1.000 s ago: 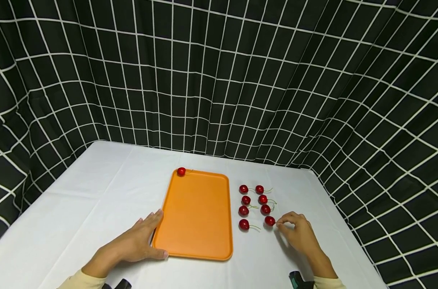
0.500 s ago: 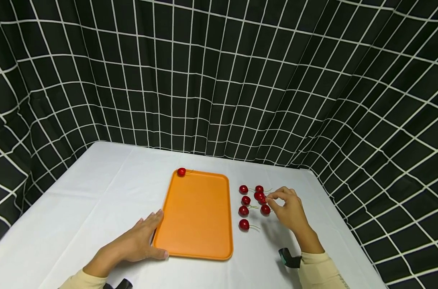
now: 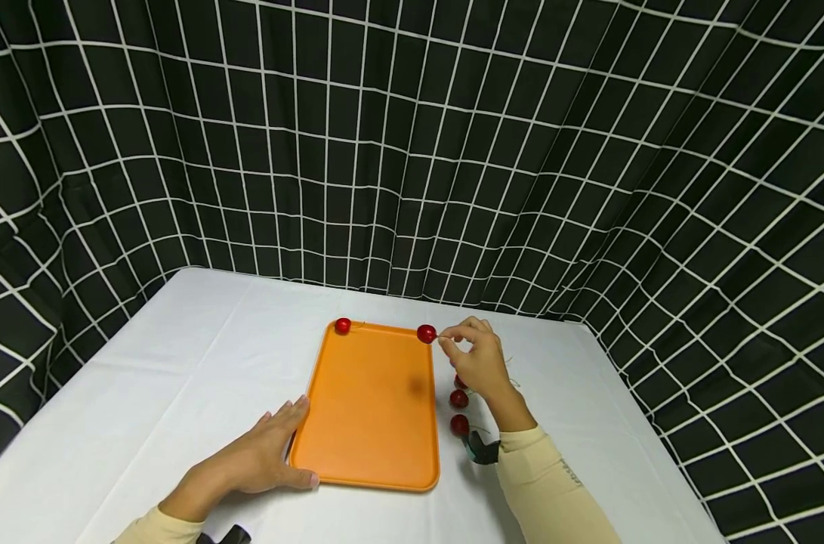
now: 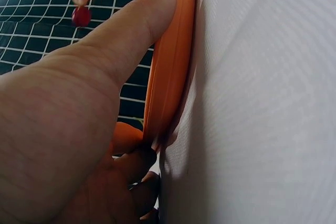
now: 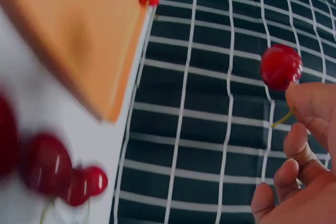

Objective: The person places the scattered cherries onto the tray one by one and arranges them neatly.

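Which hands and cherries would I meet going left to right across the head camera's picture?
Left hand, corner cherry on the orange tray, held cherry, right hand. The loose cherries overlap the right hand's span, so they are left out.

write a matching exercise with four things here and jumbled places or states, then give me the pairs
1. left hand
2. right hand
3. tray
4. gridded curtain

A. orange, lying on the white table
B. black with white lines, behind the table
C. holding up a cherry
D. touching the tray's edge

Pairs: 1-D, 2-C, 3-A, 4-B
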Action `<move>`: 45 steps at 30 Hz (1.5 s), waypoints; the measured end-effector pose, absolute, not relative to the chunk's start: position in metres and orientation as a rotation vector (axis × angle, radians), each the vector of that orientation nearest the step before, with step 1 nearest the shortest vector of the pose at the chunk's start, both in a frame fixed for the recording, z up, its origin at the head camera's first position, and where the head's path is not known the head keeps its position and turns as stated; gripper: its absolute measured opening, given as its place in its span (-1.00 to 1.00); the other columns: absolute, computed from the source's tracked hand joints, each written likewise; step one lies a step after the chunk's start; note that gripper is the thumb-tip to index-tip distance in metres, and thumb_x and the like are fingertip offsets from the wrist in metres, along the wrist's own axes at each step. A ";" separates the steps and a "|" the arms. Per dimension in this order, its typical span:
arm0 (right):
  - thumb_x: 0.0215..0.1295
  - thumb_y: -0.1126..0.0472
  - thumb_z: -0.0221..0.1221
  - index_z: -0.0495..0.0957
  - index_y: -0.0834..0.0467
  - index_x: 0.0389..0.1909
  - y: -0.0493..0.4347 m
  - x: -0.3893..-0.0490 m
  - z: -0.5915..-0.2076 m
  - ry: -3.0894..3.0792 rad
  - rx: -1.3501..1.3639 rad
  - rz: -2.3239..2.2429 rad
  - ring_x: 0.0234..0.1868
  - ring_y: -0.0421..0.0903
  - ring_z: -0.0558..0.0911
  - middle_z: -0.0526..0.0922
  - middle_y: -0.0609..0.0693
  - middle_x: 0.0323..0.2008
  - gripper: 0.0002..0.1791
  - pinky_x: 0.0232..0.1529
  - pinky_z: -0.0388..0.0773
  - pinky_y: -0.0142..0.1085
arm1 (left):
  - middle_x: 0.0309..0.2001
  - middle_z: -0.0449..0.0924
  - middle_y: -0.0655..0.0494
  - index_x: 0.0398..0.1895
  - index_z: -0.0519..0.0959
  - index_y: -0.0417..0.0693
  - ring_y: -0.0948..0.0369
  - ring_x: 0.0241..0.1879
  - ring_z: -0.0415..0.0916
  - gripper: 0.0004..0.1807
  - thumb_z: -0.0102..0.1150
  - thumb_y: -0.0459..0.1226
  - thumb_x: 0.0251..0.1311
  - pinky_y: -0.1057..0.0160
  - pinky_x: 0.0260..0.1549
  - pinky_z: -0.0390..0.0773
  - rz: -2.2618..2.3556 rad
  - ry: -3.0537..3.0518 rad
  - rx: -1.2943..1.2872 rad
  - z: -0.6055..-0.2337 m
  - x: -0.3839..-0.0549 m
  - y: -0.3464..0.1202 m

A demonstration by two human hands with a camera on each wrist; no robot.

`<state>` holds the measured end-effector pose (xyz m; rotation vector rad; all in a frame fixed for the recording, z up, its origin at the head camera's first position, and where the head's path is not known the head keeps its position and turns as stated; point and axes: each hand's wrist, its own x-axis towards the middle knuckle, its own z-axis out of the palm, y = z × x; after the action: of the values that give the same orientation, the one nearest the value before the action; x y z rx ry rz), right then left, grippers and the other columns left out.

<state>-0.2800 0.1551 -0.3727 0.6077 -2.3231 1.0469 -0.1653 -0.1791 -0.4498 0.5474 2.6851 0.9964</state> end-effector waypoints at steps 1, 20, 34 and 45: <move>0.12 0.32 0.38 0.72 0.18 -0.45 0.148 -0.283 -0.373 -2.309 0.621 1.058 -0.37 -0.11 0.37 0.46 -0.12 -0.52 -0.98 -0.40 0.28 -0.22 | 0.49 -0.13 -0.20 0.48 -0.03 -0.35 -0.17 0.44 -0.23 0.32 0.41 0.25 -0.17 -0.21 0.34 -0.30 0.995 2.686 0.547 -0.450 -0.165 -0.179; 0.21 0.24 0.32 0.75 0.09 -0.40 0.054 -0.330 -0.405 -2.504 0.578 1.040 -0.36 -0.09 0.36 0.58 -0.19 -0.51 -0.94 -0.26 0.29 -0.20 | 0.49 -0.09 -0.19 0.48 -0.01 -0.33 -0.14 0.45 -0.21 0.32 0.41 0.27 -0.19 -0.19 0.35 -0.28 0.987 2.695 0.533 -0.451 -0.166 -0.178; 0.27 0.06 0.28 0.77 -0.09 -0.32 0.021 -0.344 -0.431 -2.750 0.426 0.704 -0.28 -0.13 0.36 0.68 -0.24 -0.32 -0.89 -0.22 0.24 -0.23 | 0.49 -0.09 -0.17 0.48 -0.01 -0.33 -0.14 0.45 -0.19 0.33 0.38 0.31 -0.19 -0.18 0.35 -0.26 0.960 2.714 0.538 -0.450 -0.168 -0.179; 0.27 0.05 0.27 0.76 -0.13 -0.35 0.006 -0.349 -0.436 -2.857 0.470 0.576 -0.26 -0.12 0.35 0.64 -0.26 -0.36 -0.90 -0.22 0.23 -0.24 | 0.49 -0.09 -0.14 0.48 -0.01 -0.31 -0.10 0.45 -0.19 0.33 0.36 0.32 -0.19 -0.16 0.36 -0.24 0.965 2.709 0.522 -0.455 -0.167 -0.179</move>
<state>-0.3487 0.0055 -0.4361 0.4701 -2.8570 0.5755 -0.1668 -0.1793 -0.4552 0.5218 2.7087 0.9646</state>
